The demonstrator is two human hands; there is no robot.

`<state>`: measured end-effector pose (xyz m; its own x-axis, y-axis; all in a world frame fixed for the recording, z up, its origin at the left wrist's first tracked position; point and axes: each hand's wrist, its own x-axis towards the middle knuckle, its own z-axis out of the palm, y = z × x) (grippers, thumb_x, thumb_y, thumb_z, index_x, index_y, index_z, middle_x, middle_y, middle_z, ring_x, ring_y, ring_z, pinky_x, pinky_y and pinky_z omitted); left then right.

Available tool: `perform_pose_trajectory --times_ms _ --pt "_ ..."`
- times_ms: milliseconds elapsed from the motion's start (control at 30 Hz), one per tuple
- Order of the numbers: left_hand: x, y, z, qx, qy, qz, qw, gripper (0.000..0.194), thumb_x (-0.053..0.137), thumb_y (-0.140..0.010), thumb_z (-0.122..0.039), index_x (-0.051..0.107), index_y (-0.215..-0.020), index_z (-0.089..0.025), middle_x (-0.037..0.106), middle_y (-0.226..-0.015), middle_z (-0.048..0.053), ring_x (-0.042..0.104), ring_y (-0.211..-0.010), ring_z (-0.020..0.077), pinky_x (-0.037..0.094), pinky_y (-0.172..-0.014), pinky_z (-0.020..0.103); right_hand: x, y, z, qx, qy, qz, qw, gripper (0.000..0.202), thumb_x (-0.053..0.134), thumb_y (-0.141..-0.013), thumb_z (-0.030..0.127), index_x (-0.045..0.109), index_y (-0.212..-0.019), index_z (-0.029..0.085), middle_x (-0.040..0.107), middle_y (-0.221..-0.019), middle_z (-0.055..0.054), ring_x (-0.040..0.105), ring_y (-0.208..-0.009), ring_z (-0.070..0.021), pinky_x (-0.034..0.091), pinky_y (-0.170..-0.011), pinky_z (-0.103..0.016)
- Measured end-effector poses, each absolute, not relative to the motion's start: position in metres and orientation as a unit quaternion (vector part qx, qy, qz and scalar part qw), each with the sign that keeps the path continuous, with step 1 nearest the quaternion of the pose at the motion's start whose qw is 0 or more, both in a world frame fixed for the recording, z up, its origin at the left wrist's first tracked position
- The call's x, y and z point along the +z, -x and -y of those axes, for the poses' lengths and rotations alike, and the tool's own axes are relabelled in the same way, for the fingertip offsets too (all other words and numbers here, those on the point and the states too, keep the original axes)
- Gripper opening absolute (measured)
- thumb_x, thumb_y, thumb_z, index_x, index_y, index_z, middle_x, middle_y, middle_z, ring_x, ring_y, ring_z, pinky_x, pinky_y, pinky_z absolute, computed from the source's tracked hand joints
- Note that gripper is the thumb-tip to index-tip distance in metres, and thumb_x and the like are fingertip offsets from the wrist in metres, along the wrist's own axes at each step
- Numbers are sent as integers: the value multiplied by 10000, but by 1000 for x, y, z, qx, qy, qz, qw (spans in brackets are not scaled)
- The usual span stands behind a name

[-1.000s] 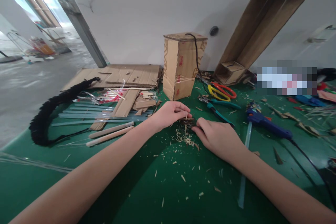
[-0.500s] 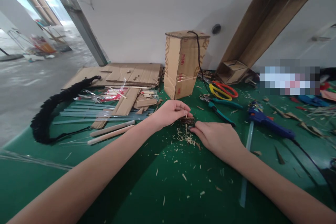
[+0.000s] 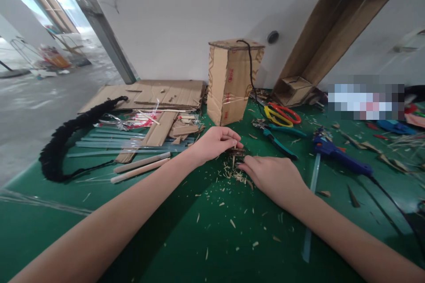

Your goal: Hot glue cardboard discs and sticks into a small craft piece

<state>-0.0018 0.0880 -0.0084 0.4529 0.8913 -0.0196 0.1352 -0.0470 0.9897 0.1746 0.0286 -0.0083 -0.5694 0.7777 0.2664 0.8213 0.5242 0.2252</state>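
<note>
My left hand is closed on a thin wooden stick that points down at the table. Around the stick, just under those fingers, sits a small brown layered cardboard piece. Close to the stick's lower end, my right hand pinches something small and dark, mostly hidden by the fingers; its kind cannot be made out. Pale wood shavings lie in a little heap below both hands.
Behind the hands stands a cardboard box with a black cord. Right lie teal-handled pliers, scissors and a blue glue gun. Left are glue sticks, wooden rods, cardboard sheets and a black fuzzy strip.
My right hand has shifted slightly left and down along the stick. The stick and cardboard piece have tilted a little; my left hand stays nearly in place.
</note>
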Motion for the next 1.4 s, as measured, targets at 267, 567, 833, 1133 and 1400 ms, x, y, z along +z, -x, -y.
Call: perform_pose_trajectory --times_ms 267,567,833,1133,1400 --pt "-9 1 -88 334 -636 -401 568 101 513 -766 -175 575 -838 -140 687 -823 70 628 -798 131 472 -764 290 -12 -176 -28 -203 505 834 94 374 279 -894 361 523 -675 181 578 -528 0 468 -412 -87 89 -433 -268" --pt "-4 -1 -86 334 -628 -411 570 95 506 -762 -143 574 -826 -128 683 -810 80 628 -787 131 475 -758 293 -11 -176 -28 -213 503 832 97 344 318 -880 375 507 -656 194 567 -530 18 479 -438 -102 96 -432 -255" --pt "-6 0 -87 331 -637 -410 562 92 509 -766 -156 572 -829 -130 680 -823 89 629 -800 144 474 -760 306 -10 -176 -24 -247 483 832 116 337 359 -862 383 505 -633 185 553 -508 13 466 -435 -98 111 -440 -254" --pt "-7 -2 -87 331 -637 -393 574 83 496 -765 -127 561 -816 -121 673 -788 74 624 -793 133 474 -769 303 -11 -172 -28 -188 498 843 78 342 315 -878 403 520 -685 210 588 -539 28 486 -426 -112 89 -430 -249" --pt "-8 0 -88 328 -654 -385 562 89 492 -768 -133 566 -817 -135 672 -802 70 626 -795 126 472 -762 284 -9 -175 -30 -150 491 856 53 366 295 -882 407 556 -723 206 607 -554 9 477 -421 -105 105 -447 -264"
